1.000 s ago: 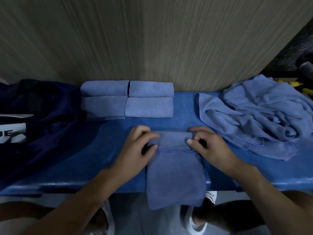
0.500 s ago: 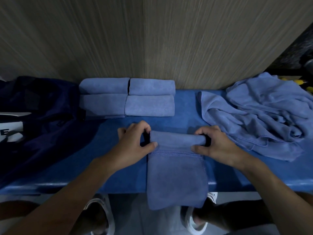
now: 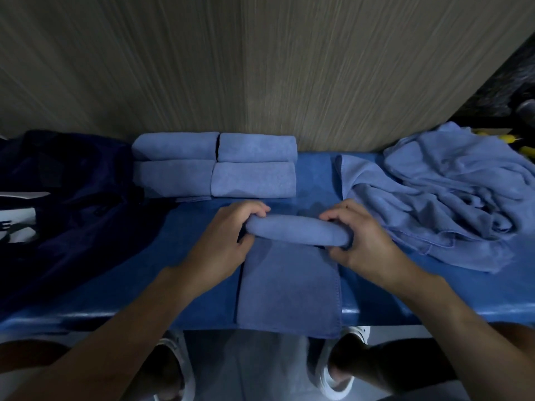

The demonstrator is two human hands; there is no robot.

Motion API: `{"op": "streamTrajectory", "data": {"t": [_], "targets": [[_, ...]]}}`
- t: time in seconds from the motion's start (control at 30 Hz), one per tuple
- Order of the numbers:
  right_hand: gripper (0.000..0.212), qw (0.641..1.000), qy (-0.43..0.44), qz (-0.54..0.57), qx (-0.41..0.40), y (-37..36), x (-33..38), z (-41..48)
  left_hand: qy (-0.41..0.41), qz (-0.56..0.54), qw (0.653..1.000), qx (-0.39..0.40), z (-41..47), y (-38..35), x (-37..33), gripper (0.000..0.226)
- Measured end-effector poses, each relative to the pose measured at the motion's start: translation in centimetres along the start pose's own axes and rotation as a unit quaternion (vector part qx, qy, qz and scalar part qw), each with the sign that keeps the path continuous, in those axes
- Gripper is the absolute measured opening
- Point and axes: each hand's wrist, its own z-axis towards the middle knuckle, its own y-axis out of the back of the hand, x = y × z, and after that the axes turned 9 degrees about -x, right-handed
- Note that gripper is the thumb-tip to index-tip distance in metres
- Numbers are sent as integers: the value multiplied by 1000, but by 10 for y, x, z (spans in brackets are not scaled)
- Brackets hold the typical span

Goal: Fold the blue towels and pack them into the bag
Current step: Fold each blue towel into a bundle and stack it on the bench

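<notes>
We see both forearms bare from wrist to the frame's edge, with no sleeve reaching them. The left hand (image 3: 228, 235) and the right hand (image 3: 362, 241) are bare as well. Below the front edge of the blue table (image 3: 86, 314) we make out a pair of white shoes with dark openings, the left shoe (image 3: 181, 369) and the right shoe (image 3: 335, 386) with its pale sole showing. Dark cloth (image 3: 399, 369) covers the leg above the right shoe; trousers or socks, we cannot tell in this dim light.

Matt fleecy cloth towel (image 3: 289, 287), wood-grain wall (image 3: 260, 68)
</notes>
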Motion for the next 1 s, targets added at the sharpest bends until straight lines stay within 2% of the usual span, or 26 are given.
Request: {"op": "streamTrajectory", "data": {"t": [0.13, 0.3, 0.4, 0.47, 0.53, 0.6, 0.67, 0.73, 0.87, 0.93, 1.0], "targets": [[39, 1000, 6, -23, 17, 4, 10, -10, -14, 15, 998, 59, -10, 5, 3, 47], [54, 997, -35, 9, 62, 4, 17, -19, -20, 15, 989, 142, -21, 15, -1, 39], [58, 996, -54, 20, 68, 2, 19, -23, -17, 2, 988, 156, -24, 16, -1, 20], [49, 996, -60, -8, 64, 2, 19, -25, 3, -6, 990, 141, -23, 14, -2, 5], [44, 993, -55, -54, 85, 2, 19, -25, 2, 25, 994, 105, -23, 10, -1, 16], [54, 989, -64, -87, 104, 3, 17, -24, -17, 105, 992, 70, -22, 6, 2, 30], [58, 988, -75, -88, 100, 4, 18, -21, -7, 185, 980, 75, -21, 5, 5, 62], [58, 990, -81, -63, 93, 2, 17, -20, 18, 216, 971, 100, -18, 4, 6, 79], [70, 992, -97, -46, 68, 2, 12, -18, 33, 200, 972, 115, -16, 5, 5, 74], [80, 984, -83, -111, 109, 3, 6, -17, 37, 192, 972, 128, -16, 6, 4, 75], [75, 977, -80, -134, 145, 3, 4, -17, 48, 176, 972, 148, -16, 7, 2, 81]]}}
